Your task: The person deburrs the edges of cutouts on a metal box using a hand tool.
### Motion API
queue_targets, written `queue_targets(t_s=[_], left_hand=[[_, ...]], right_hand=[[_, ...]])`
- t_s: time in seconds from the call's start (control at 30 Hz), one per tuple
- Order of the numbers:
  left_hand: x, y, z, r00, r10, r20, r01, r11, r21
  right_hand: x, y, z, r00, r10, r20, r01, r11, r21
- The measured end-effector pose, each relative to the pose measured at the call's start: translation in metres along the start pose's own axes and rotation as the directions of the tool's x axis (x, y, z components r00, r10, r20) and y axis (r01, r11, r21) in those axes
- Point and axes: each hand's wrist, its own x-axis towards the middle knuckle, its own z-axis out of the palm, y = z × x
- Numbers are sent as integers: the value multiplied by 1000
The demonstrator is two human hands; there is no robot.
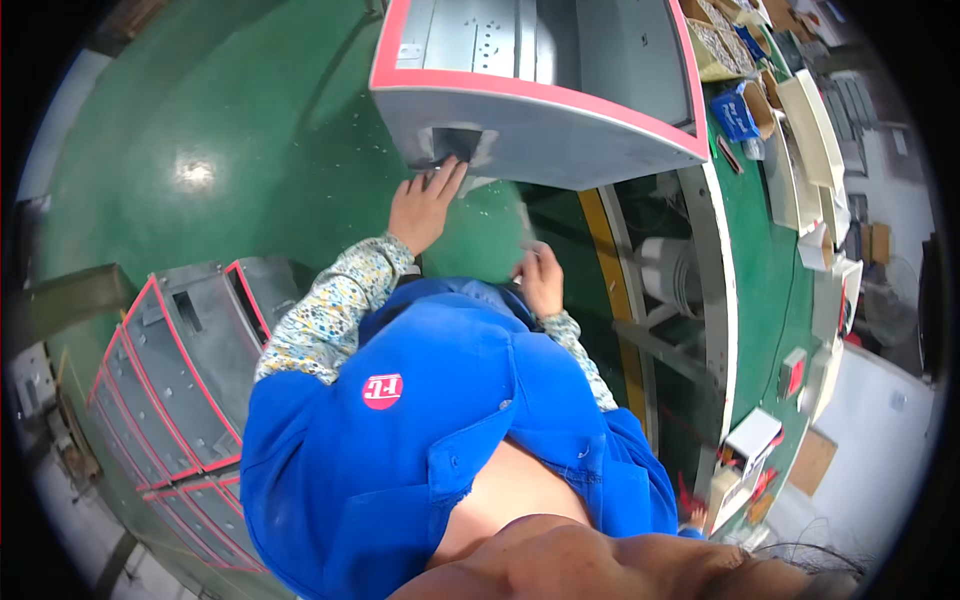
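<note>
A grey metal cabinet housing (540, 125) with pink tape along its front rim stands ahead of me. Its near side has a square cutout (458, 145) bordered by paler patches. My left hand (422, 208) reaches to the lower edge of that cutout, its fingers stretched out and the tips against the metal. Lower and to the right, my right hand (542, 280) is apart from the housing with its fingers bent together. A thin pale thing sticks up from those fingers, too blurred to name.
Several similar grey housings with pink edges (190, 370) stand on the green floor (130, 190) at the left. Along the right runs a green-topped workbench (765, 300) with parts bins (795, 150), a blue bag (738, 115) and boxes. A white bucket (668, 275) sits under it.
</note>
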Motion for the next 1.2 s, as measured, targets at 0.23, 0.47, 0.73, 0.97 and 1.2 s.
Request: queue_targets(t_s=[0.23,0.47,0.73,0.97,1.2], left_hand=[[-17,-58,-30,957,152,-246,-246,876,-415],[59,-85,-147,579,105,-809,-538,794,-281],[101,-59,-148,600,299,-742,-612,769,-185],[107,-57,-144,550,298,-780,-590,800,-110],[95,-47,-178,662,256,-704,-560,794,-237]], right_hand=[[-3,-51,80,963,-262,-63,157,737,-657],[25,-65,102,881,-433,-193,123,602,-789],[38,-63,115,964,-188,-188,-77,478,-875],[34,-26,121,900,-371,-229,-5,516,-857],[45,-46,125,921,-298,-250,-42,564,-825]])
